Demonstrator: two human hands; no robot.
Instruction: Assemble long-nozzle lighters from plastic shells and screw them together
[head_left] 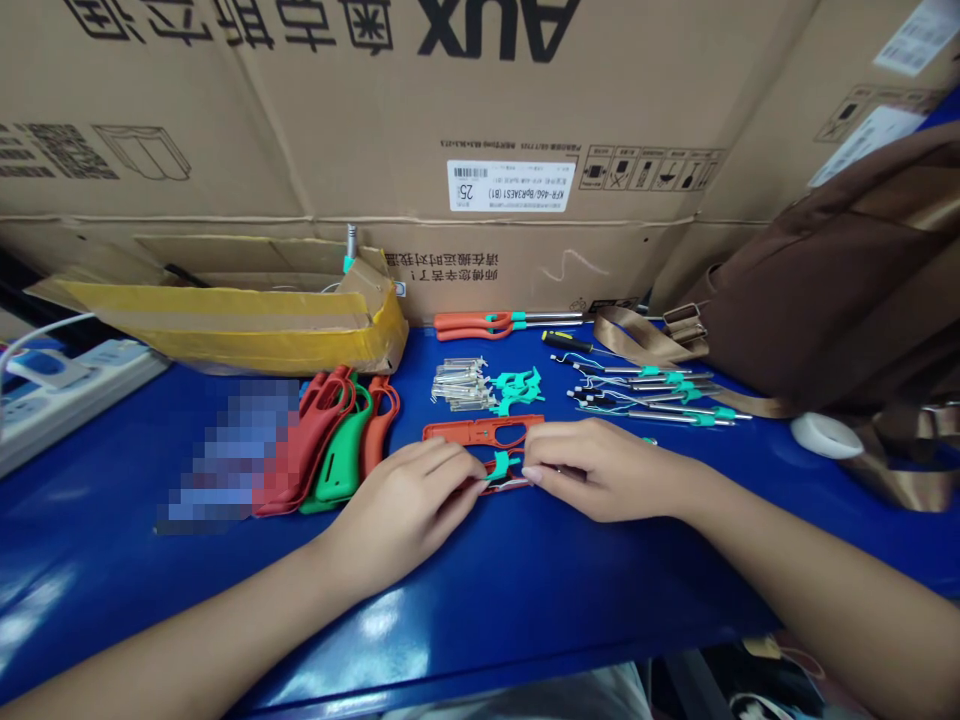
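Between my hands lies an orange lighter handle half with a teal trigger [501, 466] and a white wire in it. My left hand [416, 495] is closed around its left end. The fingers of my right hand [607, 470] pinch its right end, where a dark metal piece shows partly; the rest is hidden by the fingers. Just beyond them an orange handle shell half [469, 431] lies flat, its inside facing up. Behind that are a pile of small metal parts [459, 385] and several teal triggers [517, 388].
Red, green [341, 460] and orange handle shells are stacked at the left. Metal lighter tubes with wires [667, 390] lie at the right, near a screwdriver [568, 342]. Finished orange lighters [472, 325] lie before a large carton [337, 130]. A yellow-taped box [262, 325], power strip [82, 395] and brown bag [825, 270] flank them.
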